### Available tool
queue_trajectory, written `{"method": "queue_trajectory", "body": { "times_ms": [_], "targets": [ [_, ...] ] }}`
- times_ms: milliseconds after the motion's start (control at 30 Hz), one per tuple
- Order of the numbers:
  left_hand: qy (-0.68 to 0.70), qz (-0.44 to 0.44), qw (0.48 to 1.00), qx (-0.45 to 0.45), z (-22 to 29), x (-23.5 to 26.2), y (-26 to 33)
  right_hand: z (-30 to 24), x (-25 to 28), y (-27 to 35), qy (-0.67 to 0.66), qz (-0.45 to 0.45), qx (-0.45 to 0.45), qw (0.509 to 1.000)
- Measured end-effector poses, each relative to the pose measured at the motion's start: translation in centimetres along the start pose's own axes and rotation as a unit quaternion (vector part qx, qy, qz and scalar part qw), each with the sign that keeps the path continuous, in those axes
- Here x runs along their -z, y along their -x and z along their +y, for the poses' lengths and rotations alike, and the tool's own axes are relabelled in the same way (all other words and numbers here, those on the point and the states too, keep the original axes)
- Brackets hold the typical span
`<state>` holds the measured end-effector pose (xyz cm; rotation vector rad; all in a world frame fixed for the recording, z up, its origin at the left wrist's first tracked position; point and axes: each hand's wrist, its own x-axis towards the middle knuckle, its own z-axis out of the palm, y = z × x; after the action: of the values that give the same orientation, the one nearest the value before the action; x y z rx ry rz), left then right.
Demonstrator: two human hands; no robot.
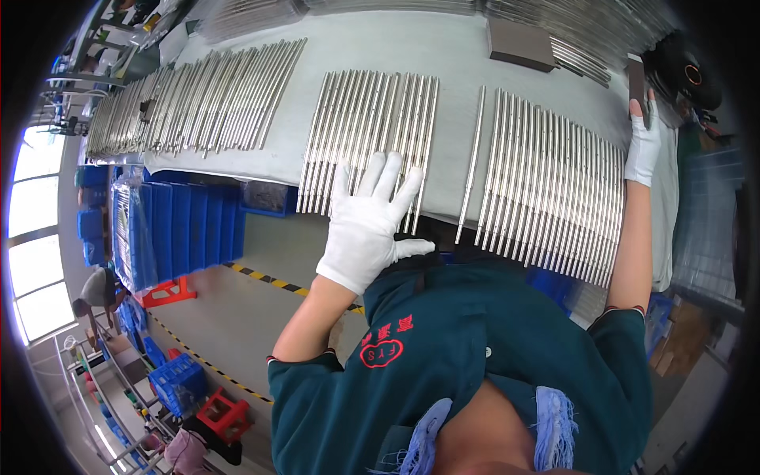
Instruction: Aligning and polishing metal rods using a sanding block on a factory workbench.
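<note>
My left hand, in a white glove, lies with fingers spread on the near part of the middle row of thin silver metal rods. At the table's right end, my right hand wears a white glove with bare thumb and fingertip showing. Its fingers close on the near end of a narrow dark brown block. Between my hands lies a wide row of rods, side by side, their near ends past the table's edge. One single rod lies apart, left of that row.
More rods cover the table's left side. A brown-grey box lies at the back by another rod bundle. A black device with an orange ring stands far right. Stacked blue crates and a red stool stand left below.
</note>
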<state>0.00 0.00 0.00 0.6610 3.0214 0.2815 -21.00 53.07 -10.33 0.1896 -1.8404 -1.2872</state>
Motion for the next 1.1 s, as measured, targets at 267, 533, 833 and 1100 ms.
{"method": "queue_trajectory", "body": {
  "times_ms": [267, 533, 833, 1100],
  "targets": [
    [0.062, 0.003, 0.993, -0.102, 3.1, -0.5, -1.5, 0.1, 1.4, -0.8, -0.003, -0.002, 0.009, 1.0],
    [0.044, -0.013, 0.995, -0.089, 2.7, -0.2, -1.4, 0.3, 1.7, -1.0, -0.012, -0.009, -0.001, 1.0],
    [0.008, 0.034, 0.999, -0.027, -0.2, 0.2, 0.2, 0.7, 1.3, -0.7, 0.036, 0.003, 0.028, 0.999],
    [0.076, 0.024, 0.993, -0.088, 1.8, -0.3, -1.1, 0.7, -0.3, 0.0, 0.012, 0.007, 0.031, 0.999]
  ]
}}
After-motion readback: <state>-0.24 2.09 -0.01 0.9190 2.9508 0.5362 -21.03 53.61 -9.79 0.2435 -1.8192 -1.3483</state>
